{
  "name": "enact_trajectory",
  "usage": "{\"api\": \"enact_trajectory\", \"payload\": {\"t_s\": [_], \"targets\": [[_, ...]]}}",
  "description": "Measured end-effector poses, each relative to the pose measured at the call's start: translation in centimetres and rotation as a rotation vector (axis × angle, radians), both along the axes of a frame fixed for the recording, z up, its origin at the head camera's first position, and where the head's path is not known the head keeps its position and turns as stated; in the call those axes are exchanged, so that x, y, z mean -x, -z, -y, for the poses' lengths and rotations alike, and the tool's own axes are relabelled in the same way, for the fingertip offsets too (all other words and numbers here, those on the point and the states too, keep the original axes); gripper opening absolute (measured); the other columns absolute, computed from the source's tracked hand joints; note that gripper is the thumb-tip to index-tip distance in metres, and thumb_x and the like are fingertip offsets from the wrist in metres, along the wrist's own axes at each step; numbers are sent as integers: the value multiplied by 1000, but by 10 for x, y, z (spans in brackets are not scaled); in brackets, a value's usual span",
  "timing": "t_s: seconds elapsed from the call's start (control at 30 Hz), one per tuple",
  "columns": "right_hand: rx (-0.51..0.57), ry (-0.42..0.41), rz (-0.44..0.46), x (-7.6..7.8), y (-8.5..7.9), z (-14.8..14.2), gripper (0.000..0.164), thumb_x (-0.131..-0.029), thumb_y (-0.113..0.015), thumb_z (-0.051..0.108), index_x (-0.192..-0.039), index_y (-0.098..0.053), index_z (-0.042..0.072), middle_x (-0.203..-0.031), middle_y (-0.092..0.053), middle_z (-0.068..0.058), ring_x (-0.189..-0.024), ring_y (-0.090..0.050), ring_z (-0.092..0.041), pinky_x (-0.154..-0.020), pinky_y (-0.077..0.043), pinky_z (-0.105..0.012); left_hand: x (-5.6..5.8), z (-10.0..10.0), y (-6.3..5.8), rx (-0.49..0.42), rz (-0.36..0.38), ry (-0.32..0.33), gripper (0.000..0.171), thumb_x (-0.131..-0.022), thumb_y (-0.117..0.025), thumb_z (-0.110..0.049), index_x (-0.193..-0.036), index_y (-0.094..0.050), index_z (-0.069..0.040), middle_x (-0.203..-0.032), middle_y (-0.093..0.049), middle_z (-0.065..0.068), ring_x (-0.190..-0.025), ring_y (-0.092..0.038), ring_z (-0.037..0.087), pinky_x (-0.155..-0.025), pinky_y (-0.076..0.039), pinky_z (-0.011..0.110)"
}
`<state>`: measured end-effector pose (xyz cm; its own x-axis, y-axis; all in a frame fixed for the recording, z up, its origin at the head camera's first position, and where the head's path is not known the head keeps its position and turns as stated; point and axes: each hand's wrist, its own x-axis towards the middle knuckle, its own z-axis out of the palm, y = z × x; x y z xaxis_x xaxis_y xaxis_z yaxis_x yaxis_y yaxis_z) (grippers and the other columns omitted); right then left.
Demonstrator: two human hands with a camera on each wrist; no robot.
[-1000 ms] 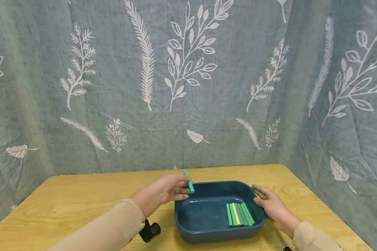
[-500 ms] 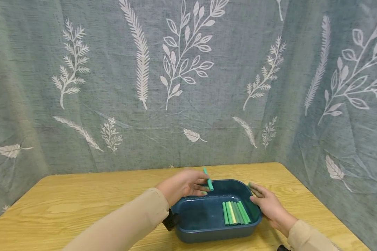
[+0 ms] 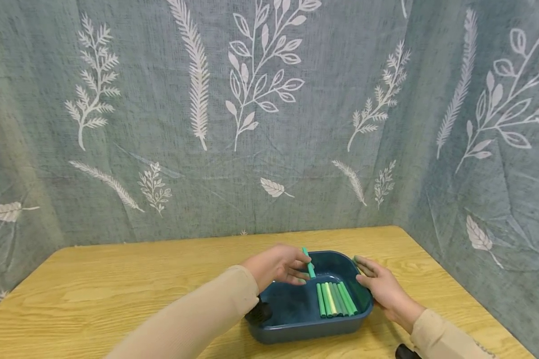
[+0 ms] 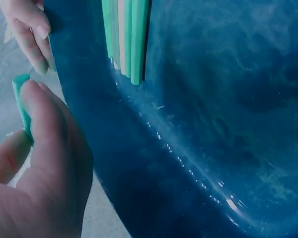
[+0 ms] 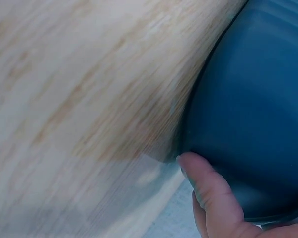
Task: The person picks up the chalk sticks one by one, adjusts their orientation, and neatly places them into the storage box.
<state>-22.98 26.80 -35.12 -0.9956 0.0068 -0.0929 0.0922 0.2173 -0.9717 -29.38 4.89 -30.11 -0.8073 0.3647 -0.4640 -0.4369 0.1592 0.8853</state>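
In the head view my left hand [image 3: 280, 267] is above the left back part of a dark blue rectangular basin [image 3: 310, 331]. Thumb and fingers pinch a slim green stick [image 3: 311, 270] that looks like chalk. The left wrist view shows this stick [image 4: 21, 106] between thumb and forefinger. Inside the basin, at its right side, several similar sticks [image 3: 336, 300] lie side by side, green with one yellowish. Against the basin's right rim rests my right hand [image 3: 384, 285], its fingers extended along the outside. The right wrist view shows a digit of my right hand [image 5: 213, 196] at the wall. Green marks some fingertips.
The basin stands on a wood-grain table [image 3: 130, 294]. Behind and to the right hangs a grey-green curtain [image 3: 161, 124] with white leaf prints. A black wrist device [image 3: 260, 313] overlaps the basin's left side; another [image 3: 405, 352] sits by the right sleeve.
My left hand has moved right with the green stick, from the basin's left rim to over its inside, and lowered slightly. My right hand has stayed at the right rim.
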Motion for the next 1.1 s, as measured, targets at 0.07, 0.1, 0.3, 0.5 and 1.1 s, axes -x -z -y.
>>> {"api": "enact_trajectory", "payload": {"t_s": [0.07,0.1,0.3,0.5,1.1], "targets": [[0,-1,-7,0,0,0,53,-104,-39,1,-153,-18,-4,-156,-14,-28,-117,-55,-42,-72,-58,-39,1,-3,1,33,-3,37,33,-100,-53,-5,-129,-52,10,-130,-55,27,-117,-56,41,-91,-53,39],[1,1,-9,0,0,0,53,-104,-39,1,-153,-19,-4,-156,-14,-28,-115,-56,-41,-71,-58,-39,2,-4,1,48,-5,53,35,-100,-53,-5,-131,-51,10,-132,-54,28,-117,-57,41,-91,-53,37],[12,-16,-13,0,-1,-2,53,-104,-38,0,-153,-17,-5,-156,-13,-29,-119,-53,-44,-74,-58,-39,6,-13,1,120,32,135,35,-100,-52,-3,-132,-51,10,-132,-55,27,-118,-57,40,-93,-52,37],[12,-22,-11,0,0,-2,53,-103,-38,0,-152,-18,-5,-156,-13,-29,-123,-48,-46,-77,-58,-40,12,-21,8,186,189,192,37,-101,-50,0,-136,-47,10,-135,-51,28,-123,-53,39,-101,-47,36],[18,-37,-22,4,7,-7,55,-103,-42,3,-152,-18,-5,-156,-12,-29,-126,-46,-45,-81,-57,-39,14,-25,30,224,257,206,37,-98,-52,6,-133,-45,17,-131,-50,35,-121,-53,43,-97,-50,34]]}}
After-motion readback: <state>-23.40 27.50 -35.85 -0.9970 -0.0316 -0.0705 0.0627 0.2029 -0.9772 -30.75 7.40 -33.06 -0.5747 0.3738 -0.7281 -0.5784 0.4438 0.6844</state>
